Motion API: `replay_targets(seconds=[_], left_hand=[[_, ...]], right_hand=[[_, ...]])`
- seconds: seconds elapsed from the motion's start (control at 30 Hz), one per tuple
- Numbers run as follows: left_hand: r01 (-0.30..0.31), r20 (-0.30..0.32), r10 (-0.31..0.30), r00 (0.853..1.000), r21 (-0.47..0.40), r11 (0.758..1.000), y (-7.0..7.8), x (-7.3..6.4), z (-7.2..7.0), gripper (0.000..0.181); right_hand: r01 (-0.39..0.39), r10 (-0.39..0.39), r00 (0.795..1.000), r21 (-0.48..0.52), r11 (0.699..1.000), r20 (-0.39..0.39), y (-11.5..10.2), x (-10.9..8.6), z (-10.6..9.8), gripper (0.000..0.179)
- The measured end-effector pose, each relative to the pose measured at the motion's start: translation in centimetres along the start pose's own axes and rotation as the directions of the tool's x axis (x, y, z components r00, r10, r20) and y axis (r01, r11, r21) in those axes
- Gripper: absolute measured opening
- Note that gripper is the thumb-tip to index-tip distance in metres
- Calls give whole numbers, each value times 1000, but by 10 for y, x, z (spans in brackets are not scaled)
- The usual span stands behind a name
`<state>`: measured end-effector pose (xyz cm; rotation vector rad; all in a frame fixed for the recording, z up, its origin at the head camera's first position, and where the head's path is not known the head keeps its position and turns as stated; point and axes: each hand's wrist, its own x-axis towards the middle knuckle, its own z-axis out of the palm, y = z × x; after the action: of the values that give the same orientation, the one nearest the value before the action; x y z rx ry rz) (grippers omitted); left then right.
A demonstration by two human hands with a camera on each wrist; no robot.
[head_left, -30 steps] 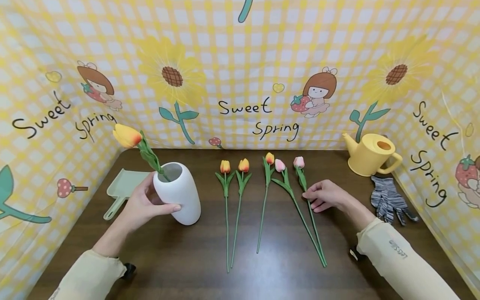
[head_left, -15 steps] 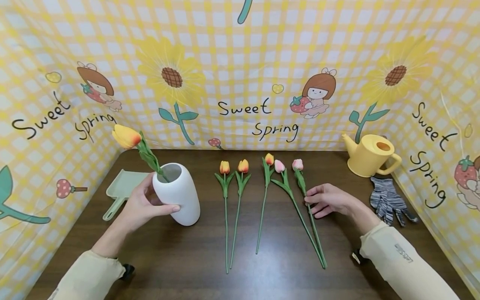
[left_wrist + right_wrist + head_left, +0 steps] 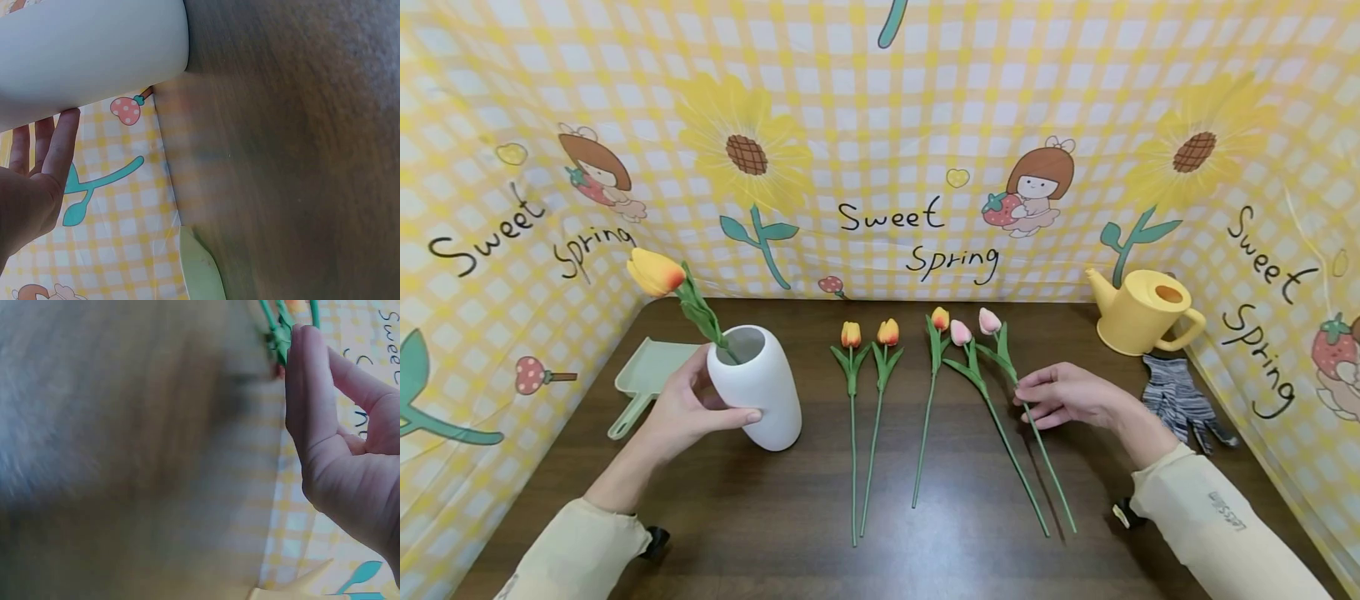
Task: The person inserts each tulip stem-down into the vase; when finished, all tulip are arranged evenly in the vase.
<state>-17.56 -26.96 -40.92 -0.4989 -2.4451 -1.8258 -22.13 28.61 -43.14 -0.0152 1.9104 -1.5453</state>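
Observation:
My left hand holds a white vase from its left side, thumb across the front. A yellow-orange tulip stands in the vase and leans left out of its mouth. In the left wrist view, fingertips press on the vase wall. My right hand pinches the stem of a pink tulip just below its leaves, and a shadow shows beside the lower stem. Left of it on the table lie another pink tulip and three orange tulips, heads away from me.
A pale green dustpan lies behind the left hand. At the back right stands a yellow watering can, with a grey knitted glove in front of it. A checked cloth walls the table's back and sides.
The right hand's pink tulip has turned: its head moved slightly left and its stem end swung right, away from the other pink tulip's stem. The left hand and vase keep their place.

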Motion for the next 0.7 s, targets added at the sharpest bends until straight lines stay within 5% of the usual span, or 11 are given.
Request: replay_targets(seconds=[0.23, 0.47, 0.7], left_hand=[[5, 0, -4, 1000, -17, 1000, 0, -2, -1, 85], [13, -6, -13, 1000, 0, 1000, 1, 0, -1, 84], [16, -8, -16, 1000, 2, 1000, 1, 0, 1, 84]], right_hand=[[27, -27, 999, 22, 999, 20, -16, -18, -1, 52], [97, -104, 992, 98, 990, 67, -25, -30, 0, 29], [191, -226, 970, 286, 939, 94, -17, -30, 7, 24]])
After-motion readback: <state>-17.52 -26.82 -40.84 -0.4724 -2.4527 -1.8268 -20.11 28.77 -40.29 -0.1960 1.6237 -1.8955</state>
